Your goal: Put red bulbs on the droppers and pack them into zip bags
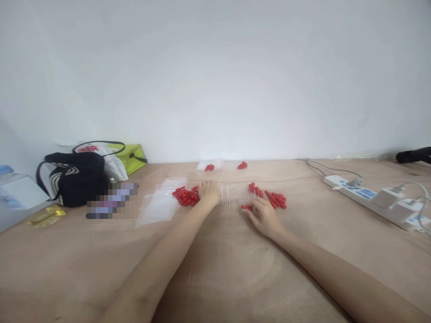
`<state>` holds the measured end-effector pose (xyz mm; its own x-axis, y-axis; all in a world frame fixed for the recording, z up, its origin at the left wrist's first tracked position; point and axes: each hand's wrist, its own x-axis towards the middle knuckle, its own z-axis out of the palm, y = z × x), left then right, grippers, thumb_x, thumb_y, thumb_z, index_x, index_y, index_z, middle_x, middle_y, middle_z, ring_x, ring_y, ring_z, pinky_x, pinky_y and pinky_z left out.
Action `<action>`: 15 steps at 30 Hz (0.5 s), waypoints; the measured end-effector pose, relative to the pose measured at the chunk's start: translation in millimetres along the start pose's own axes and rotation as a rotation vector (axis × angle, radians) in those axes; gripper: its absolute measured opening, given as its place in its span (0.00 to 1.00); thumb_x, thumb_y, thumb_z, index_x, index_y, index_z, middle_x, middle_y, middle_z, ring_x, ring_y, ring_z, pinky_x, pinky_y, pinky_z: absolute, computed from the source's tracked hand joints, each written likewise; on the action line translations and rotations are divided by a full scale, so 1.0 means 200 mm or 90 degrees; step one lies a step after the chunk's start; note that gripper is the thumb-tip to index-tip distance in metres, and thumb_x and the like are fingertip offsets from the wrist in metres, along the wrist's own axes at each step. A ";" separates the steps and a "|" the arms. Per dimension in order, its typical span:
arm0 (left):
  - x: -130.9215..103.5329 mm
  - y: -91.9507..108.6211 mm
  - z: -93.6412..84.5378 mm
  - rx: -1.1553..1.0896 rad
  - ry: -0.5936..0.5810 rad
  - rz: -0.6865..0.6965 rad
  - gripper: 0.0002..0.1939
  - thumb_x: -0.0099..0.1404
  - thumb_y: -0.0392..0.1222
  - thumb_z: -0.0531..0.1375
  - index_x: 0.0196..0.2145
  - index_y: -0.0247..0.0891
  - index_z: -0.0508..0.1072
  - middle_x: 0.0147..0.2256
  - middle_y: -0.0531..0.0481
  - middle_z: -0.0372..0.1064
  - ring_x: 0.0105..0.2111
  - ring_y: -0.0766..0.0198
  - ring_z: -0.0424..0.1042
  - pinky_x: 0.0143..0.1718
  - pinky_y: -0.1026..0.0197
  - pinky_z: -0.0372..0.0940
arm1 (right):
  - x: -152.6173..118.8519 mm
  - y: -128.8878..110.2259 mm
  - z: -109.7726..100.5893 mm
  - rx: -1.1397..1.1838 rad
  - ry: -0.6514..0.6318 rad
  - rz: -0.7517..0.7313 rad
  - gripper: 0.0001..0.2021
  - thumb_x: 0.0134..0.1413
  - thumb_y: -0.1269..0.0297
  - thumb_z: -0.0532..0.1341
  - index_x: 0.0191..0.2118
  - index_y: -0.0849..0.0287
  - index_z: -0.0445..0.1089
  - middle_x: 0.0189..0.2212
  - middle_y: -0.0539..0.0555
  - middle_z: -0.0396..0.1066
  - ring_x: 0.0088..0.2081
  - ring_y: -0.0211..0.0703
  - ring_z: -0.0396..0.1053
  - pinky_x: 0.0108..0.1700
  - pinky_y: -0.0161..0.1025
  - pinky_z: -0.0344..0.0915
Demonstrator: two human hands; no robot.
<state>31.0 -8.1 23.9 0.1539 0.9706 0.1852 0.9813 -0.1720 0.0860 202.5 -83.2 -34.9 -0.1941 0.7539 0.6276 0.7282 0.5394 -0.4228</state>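
A row of thin, clear, comb-like strips [235, 195] lies across the middle of the table. My left hand [210, 194] rests at its left end, palm down, fingers stretched forward and lying on the surface. Beside that hand is a heap of small, long red pieces [186, 197]. My right hand [265, 217] is at the right end of the row, thumb and fingers curled around one small red piece [247, 207]. More red pieces [276, 200] lie just beyond and to the right of it, partly hidden by the fingers.
Flat clear plastic bags [160, 206] lie to the left. Two small groups of red pieces [209, 167] sit on bags near the wall. A black bag [76, 177], a green bag [134, 157] and a blurred flat object [112, 200] are left; a power strip [367, 197] with chargers is right.
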 end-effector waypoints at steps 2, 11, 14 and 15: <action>-0.08 -0.02 -0.02 -0.014 0.024 0.034 0.12 0.62 0.36 0.47 0.39 0.29 0.66 0.39 0.36 0.67 0.43 0.51 0.63 0.43 0.51 0.53 | 0.00 -0.01 0.00 0.044 0.011 -0.003 0.07 0.52 0.65 0.52 0.34 0.59 0.66 0.27 0.54 0.66 0.31 0.41 0.64 0.32 0.38 0.61; -0.38 -0.23 0.10 -0.298 0.147 0.355 0.11 0.64 0.35 0.46 0.38 0.38 0.67 0.35 0.49 0.70 0.36 0.63 0.67 0.39 0.61 0.59 | 0.05 -0.09 0.02 0.171 -0.034 -0.006 0.07 0.51 0.68 0.52 0.34 0.58 0.67 0.31 0.53 0.66 0.33 0.39 0.65 0.35 0.37 0.63; -0.37 -0.23 0.13 -0.310 0.153 0.350 0.10 0.64 0.35 0.47 0.36 0.37 0.68 0.33 0.49 0.71 0.34 0.62 0.68 0.37 0.60 0.58 | 0.05 -0.11 0.04 0.193 -0.056 0.015 0.06 0.51 0.68 0.53 0.34 0.58 0.67 0.29 0.53 0.66 0.31 0.39 0.65 0.33 0.37 0.63; -0.37 -0.23 0.13 -0.309 0.151 0.353 0.10 0.64 0.35 0.47 0.35 0.37 0.68 0.33 0.49 0.71 0.34 0.62 0.68 0.37 0.60 0.58 | 0.05 -0.11 0.04 0.198 -0.058 0.019 0.06 0.50 0.68 0.53 0.34 0.58 0.67 0.29 0.53 0.66 0.31 0.39 0.65 0.33 0.37 0.63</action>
<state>-21.6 -67.4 -18.3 0.5251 0.6686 0.5265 0.5992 -0.7298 0.3291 178.7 -84.5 -25.0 -0.2434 0.7941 0.5569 0.5019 0.5944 -0.6283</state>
